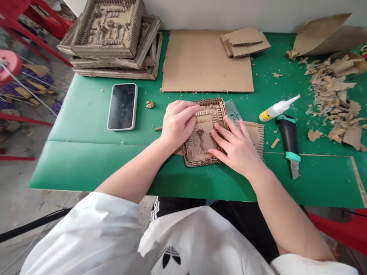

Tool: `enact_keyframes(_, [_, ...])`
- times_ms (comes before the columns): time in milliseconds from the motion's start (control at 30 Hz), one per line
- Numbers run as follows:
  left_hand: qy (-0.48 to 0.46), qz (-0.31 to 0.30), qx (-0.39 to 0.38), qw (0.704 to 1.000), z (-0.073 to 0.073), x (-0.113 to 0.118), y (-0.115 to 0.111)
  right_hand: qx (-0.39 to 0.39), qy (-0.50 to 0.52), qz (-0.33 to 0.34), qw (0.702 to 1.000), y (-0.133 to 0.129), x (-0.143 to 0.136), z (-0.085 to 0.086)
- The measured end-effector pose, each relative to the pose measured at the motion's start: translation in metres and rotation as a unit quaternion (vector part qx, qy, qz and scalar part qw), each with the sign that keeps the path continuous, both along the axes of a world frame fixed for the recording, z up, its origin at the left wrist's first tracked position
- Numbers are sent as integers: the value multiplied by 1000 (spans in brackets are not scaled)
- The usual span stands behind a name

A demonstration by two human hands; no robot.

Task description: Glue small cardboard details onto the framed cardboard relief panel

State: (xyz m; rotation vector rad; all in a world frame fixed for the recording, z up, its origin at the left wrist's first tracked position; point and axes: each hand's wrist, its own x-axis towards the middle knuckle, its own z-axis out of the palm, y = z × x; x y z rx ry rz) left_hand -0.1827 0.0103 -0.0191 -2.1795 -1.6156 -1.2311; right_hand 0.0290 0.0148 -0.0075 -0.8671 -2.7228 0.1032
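A small cardboard tray (pixel 207 131) with a corrugated rim lies on the green table in front of me, with little strips and a curled floral shape inside it. Over its upper left side rests my left hand (pixel 180 120), open, its index finger stretched across to a strip near the top rim. The undersides of its other fingers are hidden. My right hand (pixel 236 147) is open on the right side, fingers spread, the tips touching the inside. Beneath the tray, a piece of corrugated cardboard (pixel 256 135) and a translucent green ruler-like plate (pixel 233 110) stick out at the right.
Right of the hands lie a glue bottle (pixel 276 110) and a utility knife (pixel 288 139), blade exposed. Cardboard scraps (pixel 335 88) are heaped farther right. A phone (pixel 122 107) lies left, below stacked cardboard trays (pixel 114 49). A flat cardboard sheet (pixel 197 63) lies behind.
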Motion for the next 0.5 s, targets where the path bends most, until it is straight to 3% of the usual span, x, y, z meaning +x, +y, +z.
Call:
enact_keyframes(167, [36, 13, -20, 999, -1, -7, 3, -2, 15, 0, 1000, 1, 2, -1])
enact_keyframes(300, [32, 61, -31, 997, 5, -24, 5, -7, 27, 7, 1000, 2, 3, -1])
enact_keyframes(500, [59, 138, -106, 983, 7, -54, -28, -9, 40, 6, 999, 0, 0, -5])
